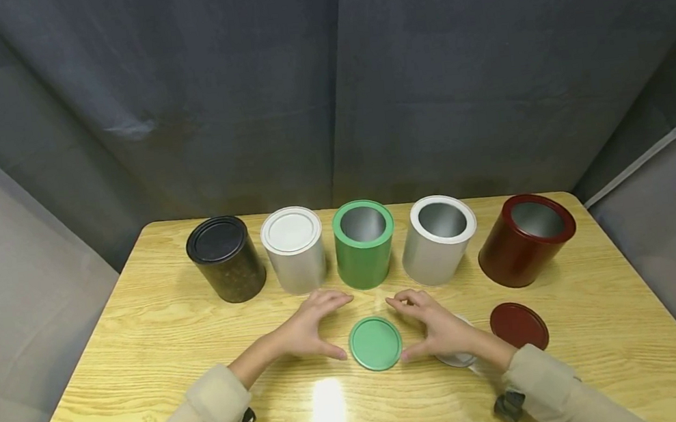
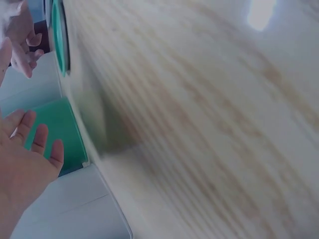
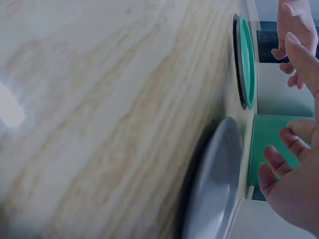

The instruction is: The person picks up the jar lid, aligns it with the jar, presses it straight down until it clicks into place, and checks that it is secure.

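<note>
A round green lid (image 1: 376,343) lies flat on the table between the two hands. To its left, the left hand (image 1: 315,325) hovers with thumb and fingers spread, apart from the lid. The right hand (image 1: 433,325) is on the other side, its fingers loosely bent and its thumb close to the lid's edge; nothing is in its grasp. Beneath the right hand a white lid (image 1: 457,361) is partly covered. Just beyond the hands stands the green can (image 1: 365,263), uncovered at the top. The right wrist view shows the green lid (image 3: 246,62) and the pale lid (image 3: 214,184) on the table.
On the wooden table (image 1: 144,369), a black can (image 1: 233,270) and a white can (image 1: 300,266), both lidded, stand left of the green can. An uncovered white can (image 1: 432,256) and dark red can (image 1: 509,255) are to its right. A dark red lid (image 1: 518,326) lies nearer.
</note>
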Demonstrator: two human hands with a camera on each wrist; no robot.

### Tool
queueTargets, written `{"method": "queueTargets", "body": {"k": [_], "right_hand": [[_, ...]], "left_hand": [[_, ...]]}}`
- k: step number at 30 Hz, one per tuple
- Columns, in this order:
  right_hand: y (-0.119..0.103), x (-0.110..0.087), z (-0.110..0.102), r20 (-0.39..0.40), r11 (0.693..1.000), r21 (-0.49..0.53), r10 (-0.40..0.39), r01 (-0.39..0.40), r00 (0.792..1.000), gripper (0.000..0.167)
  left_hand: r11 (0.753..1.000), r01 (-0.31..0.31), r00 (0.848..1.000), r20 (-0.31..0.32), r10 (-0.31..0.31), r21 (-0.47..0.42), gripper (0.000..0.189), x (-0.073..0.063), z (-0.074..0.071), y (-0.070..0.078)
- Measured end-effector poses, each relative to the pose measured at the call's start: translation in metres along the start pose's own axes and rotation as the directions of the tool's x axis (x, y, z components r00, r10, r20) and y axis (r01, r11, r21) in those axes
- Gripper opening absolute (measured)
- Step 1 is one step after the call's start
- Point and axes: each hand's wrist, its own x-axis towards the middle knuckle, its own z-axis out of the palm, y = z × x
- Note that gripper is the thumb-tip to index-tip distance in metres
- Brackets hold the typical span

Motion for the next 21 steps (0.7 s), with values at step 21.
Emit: {"method": "queueTargets", "body": {"k": [21], "right_hand": [[0.003,0.0,0.009,0.122,0.998,-0.009,0.069,-0.068,0.99,0.092]], "left_hand": [[0.997,0.043,0.987,0.149,-0.053,0.072,0.092,0.005,0.017,-0.006]]}}
